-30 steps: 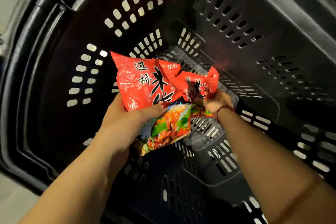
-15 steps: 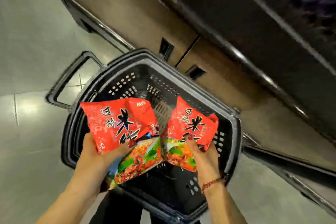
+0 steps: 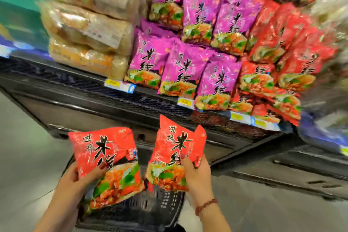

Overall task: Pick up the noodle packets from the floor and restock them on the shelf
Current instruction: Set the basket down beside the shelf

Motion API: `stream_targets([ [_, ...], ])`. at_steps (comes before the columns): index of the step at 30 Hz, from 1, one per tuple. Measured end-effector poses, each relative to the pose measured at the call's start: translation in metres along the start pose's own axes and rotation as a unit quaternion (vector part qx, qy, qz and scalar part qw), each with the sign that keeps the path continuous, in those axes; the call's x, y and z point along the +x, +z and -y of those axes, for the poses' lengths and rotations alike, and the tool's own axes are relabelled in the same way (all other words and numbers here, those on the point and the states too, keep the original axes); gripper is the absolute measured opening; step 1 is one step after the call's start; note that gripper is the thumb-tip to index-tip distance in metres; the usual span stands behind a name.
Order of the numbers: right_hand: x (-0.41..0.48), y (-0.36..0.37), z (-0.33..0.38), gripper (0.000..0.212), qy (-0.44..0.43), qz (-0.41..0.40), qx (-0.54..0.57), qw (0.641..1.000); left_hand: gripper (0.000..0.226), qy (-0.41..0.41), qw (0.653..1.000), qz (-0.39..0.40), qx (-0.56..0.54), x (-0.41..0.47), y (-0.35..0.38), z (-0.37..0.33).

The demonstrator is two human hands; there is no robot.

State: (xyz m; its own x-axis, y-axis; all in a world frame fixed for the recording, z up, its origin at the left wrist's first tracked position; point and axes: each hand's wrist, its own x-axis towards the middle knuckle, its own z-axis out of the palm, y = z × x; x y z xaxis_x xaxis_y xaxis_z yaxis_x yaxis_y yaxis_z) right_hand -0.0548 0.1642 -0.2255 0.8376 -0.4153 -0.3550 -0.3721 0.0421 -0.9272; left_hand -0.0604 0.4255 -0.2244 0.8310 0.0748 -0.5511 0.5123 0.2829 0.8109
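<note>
Red packets (image 3: 105, 156), clamped in the left grip (image 3: 75, 181) and right grip (image 3: 197, 175), have been lifted from the basket (image 3: 150, 211) toward the shelf (image 3: 84, 83).

Black basket (image 3: 148, 213), yellow price tags (image 3: 185, 102)

Both forearms are held forward from the lower edge of the view. A packet (image 3: 105, 156) is pinched in the left grip (image 3: 75, 179), the thumb laid across its front. A second packet (image 3: 175, 152) is held in the right grip (image 3: 197, 173), the fingers probably curled behind it. A bracelet (image 3: 206, 206) is worn on the right wrist.
</note>
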Motion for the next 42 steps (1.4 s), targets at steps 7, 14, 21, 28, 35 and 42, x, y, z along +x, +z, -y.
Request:
stream_targets([
  [7, -0.038, -0.067, 0.05, 0.032, -0.009, -0.005, 0.061, 0.998, 0.06, 0.086, 0.995, 0.04, 0.038, -0.017, 0.054, -0.038],
  [14, -0.041, -0.145, 0.064, 0.1, -0.053, -0.043, 0.087, 0.994, 0.038, 0.152, 0.978, 0.091, 0.107, -0.059, 0.138, -0.05],
  [21, -0.012, -0.247, 0.072, 0.036, -0.081, -0.032, 0.09, 0.992, 0.043, 0.196, 0.97, 0.075, 0.125, -0.082, 0.227, -0.021],
  [28, 0.032, -0.338, 0.085, 0.032, -0.098, 0.005, 0.068, 0.993, 0.067, 0.208, 0.973, 0.034, 0.093, -0.091, 0.307, 0.014],
  [35, 0.062, -0.373, 0.112, 0.064, -0.078, 0.018, 0.146, 0.986, 0.109, 0.211, 0.975, 0.039, 0.06, -0.091, 0.365, 0.003],
  [42, 0.101, -0.366, 0.147, 0.092, -0.116, 0.071, 0.156, 0.978, 0.076, 0.2, 0.977, 0.075, 0.006, -0.064, 0.397, -0.029],
])
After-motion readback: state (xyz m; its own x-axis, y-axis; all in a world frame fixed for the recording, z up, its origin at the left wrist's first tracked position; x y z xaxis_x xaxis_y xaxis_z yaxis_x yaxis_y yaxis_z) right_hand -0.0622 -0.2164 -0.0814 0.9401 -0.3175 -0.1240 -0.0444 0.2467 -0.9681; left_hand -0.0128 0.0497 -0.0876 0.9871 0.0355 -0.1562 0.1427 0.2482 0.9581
